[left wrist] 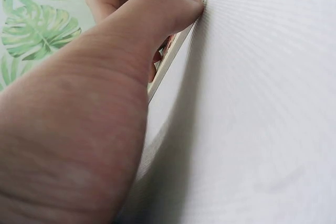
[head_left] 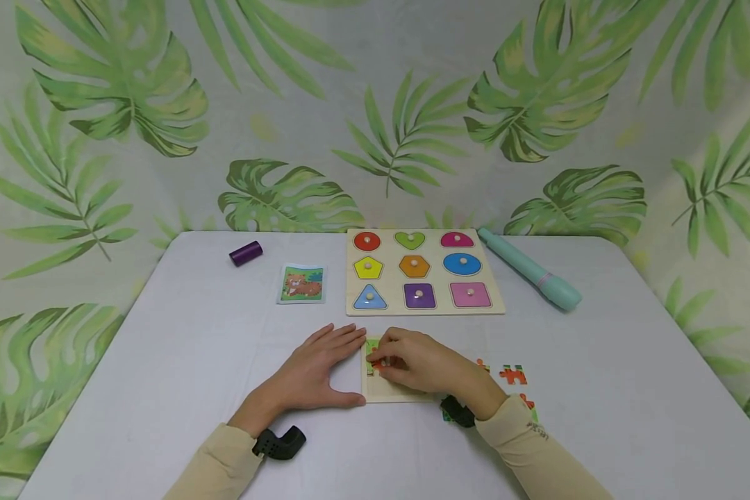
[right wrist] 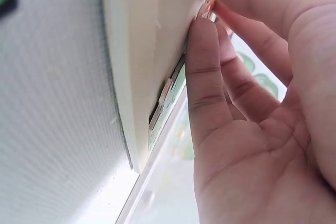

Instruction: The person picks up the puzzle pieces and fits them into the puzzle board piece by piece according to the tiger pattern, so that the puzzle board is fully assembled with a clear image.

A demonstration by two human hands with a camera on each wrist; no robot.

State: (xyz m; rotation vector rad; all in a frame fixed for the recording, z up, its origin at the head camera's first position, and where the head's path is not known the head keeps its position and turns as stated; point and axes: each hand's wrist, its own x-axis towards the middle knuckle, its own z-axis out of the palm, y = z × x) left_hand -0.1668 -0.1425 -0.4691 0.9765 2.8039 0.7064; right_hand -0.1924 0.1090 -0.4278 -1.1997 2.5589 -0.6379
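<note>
A small wooden puzzle board (head_left: 396,397) lies at the middle front of the table. With fingers spread and straight, my left hand (head_left: 315,371) touches the board's left edge with its thumb and fingertips. My right hand (head_left: 421,361) is over the board and pinches a jigsaw piece (right wrist: 205,9) with reddish-orange on it, mostly hidden by the fingers. Green-edged pieces (head_left: 371,345) lie in the board's left part. Loose orange-and-green jigsaw pieces (head_left: 514,375) lie right of the board, some partly covered by the right forearm.
Behind the board lies a shape puzzle (head_left: 425,307) with colored knobbed pieces. A picture card (head_left: 303,284) with an animal is to its left, a dark purple cylinder (head_left: 246,253) farther left. A mint-green tube-shaped object (head_left: 528,267) lies at the right.
</note>
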